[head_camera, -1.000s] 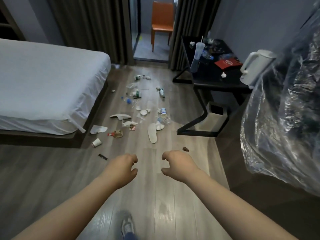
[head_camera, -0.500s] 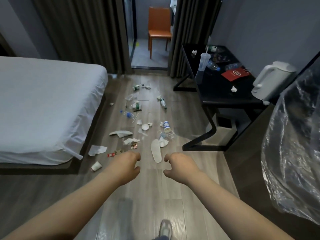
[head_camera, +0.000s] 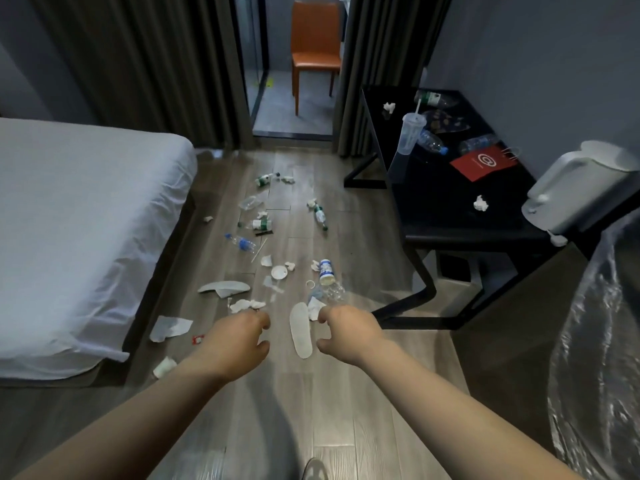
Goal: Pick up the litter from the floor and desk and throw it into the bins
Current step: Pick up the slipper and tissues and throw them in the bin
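Litter: bottles, tissues and paper scraps strewn over the grey wood-plank floor (head_camera: 329, 410), between the white-sheeted bed (head_camera: 69, 220) and the black desk (head_camera: 450, 209); more lies on the desk top.
Nearest piece: flat white shoe-sole-shaped insole (head_camera: 301, 332), lying on the floor ahead of and below both hands.
Long axis: runs away from the person, its toe end towards the doorway.
Left hand (head_camera: 235, 341): empty, fingers loosely curled, thumb apart, left of the insole.
Right hand (head_camera: 346, 332): likewise empty and loosely curled, right of the insole.
Nearer hand: the insole shows between them; the right looks slightly closer, though height above the floor is hard to judge.
Close neighbours: crumpled white tissues (head_camera: 247, 304) just beyond the left hand; a crushed clear plastic bottle (head_camera: 330, 291) and a white cup with blue print (head_camera: 327, 271) beyond the right.
Obstacles: nothing stands between hands and insole; a straight reach down should do.
Desk items: white kettle (head_camera: 581, 188), red paper bag (head_camera: 485, 163).
Bins: a clear plastic bag (head_camera: 595, 358) at the right edge, probably a liner; a dark bin (head_camera: 455, 268) under the desk.
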A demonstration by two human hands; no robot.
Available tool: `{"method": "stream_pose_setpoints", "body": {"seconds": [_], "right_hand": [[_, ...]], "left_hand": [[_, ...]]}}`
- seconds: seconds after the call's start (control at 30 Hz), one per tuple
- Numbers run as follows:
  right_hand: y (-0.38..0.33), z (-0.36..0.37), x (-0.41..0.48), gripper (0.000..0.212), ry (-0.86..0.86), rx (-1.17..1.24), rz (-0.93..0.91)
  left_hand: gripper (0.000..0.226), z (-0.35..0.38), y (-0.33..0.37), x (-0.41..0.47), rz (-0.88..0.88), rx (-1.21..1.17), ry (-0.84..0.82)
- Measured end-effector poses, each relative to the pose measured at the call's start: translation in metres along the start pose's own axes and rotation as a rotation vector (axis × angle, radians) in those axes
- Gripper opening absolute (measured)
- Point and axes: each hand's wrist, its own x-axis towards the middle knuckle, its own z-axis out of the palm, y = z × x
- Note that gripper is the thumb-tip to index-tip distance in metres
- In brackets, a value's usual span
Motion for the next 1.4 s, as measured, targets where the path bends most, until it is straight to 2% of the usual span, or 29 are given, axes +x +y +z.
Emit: {"method": "stream_pose_setpoints", "body": {"seconds": [0.2, 0.37, 0.6, 0.83, 1.13, 1.4], "right_hand": [[0.029, -0.009, 0.045, 0.042, -0.038, 0.028, 0.021], [0.036, 0.003, 0.095, 0.043, -0.099, 0.053, 0.047], [0.036, 0.019, 0.192, 0.047, -0.161, 0.095, 0.103], [0.059, 0.05, 0.266, 0.042, -0.179, 0.157, 0.211], [0.132, 0.124, 0.342, 0.043, -0.224, 0.199, 0.285], [0.203, 0.263, 0.442, 0.039, -0.205, 0.154, 0.249]], "left_hand": [[0.021, -0.003, -0.003, 0.061, -0.02, -0.007, -0.039], [0.032, 0.006, -0.025, 0.108, 0.033, 0.011, -0.036], [0.034, 0.011, -0.081, 0.205, 0.051, -0.005, -0.158], [0.032, 0.044, -0.121, 0.286, 0.052, -0.021, -0.253], [0.035, 0.139, -0.133, 0.382, 0.007, -0.067, -0.333], [0.033, 0.301, -0.167, 0.479, 0.021, -0.021, -0.287]]}}
